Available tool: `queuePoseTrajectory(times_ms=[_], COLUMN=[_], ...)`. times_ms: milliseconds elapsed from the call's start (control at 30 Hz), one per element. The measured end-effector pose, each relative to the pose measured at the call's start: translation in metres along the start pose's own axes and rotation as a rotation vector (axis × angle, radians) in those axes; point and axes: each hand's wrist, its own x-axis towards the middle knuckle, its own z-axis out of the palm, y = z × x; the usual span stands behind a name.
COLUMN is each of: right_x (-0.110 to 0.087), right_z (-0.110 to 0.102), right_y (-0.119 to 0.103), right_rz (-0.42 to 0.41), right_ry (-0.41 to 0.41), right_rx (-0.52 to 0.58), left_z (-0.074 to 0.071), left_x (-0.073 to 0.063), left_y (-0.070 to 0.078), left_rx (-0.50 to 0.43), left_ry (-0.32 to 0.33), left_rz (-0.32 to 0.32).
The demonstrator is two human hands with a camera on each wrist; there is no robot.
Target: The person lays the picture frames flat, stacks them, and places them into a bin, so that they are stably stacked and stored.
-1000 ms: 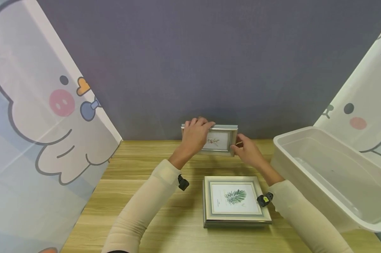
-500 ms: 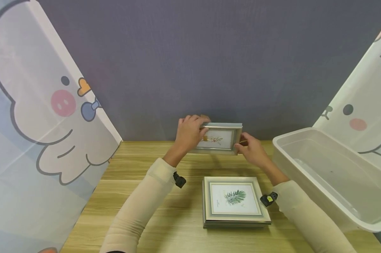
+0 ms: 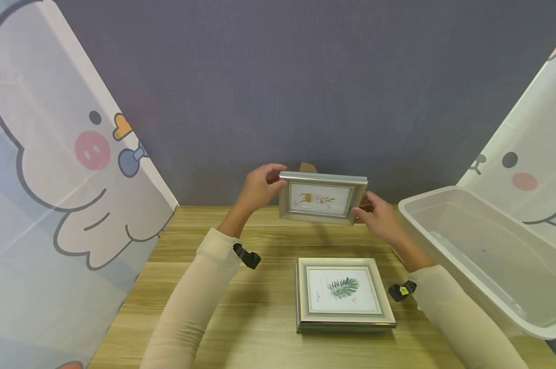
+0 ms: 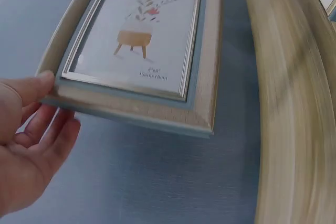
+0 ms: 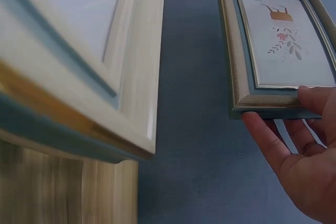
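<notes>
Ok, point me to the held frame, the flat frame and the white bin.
held frame [image 3: 321, 199], head view, its printed picture.
flat frame [image 3: 343, 290], head view, leaf print.
white bin [image 3: 437, 193], head view, far rim.

Background stuff: there's a second picture frame [image 3: 344, 294] lying flat on the wooden table [image 3: 213, 246], near side, with a green leaf print in it. Off to the right sits a big white plastic bin [image 3: 485, 256], tipped a bit. Far side is a plain grey-blue wall [image 3: 305, 77]. Both left [image 3: 52, 179] and right [image 3: 532, 154] edges have cartoon-animal curtains hanging, pink cheeks and all.
</notes>
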Motion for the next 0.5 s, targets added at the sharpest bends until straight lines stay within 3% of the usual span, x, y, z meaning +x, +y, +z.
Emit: queuePoseTrajectory(times_ms=[200, 500], right_x=[-0.005, -0.014], right_z=[-0.003, -0.003], right_y=[0.000, -0.001], right_rz=[0.023, 0.030], right_ry=[-0.016, -0.020], right_rx=[-0.029, -0.016], left_z=[-0.002, -0.005], left_x=[0.000, -0.002], left_y=[-0.007, -0.026], left_rx=[-0.104, -0.257], left_ry=[-0.037, -0.193], left_rz=[-0.039, -0.076])
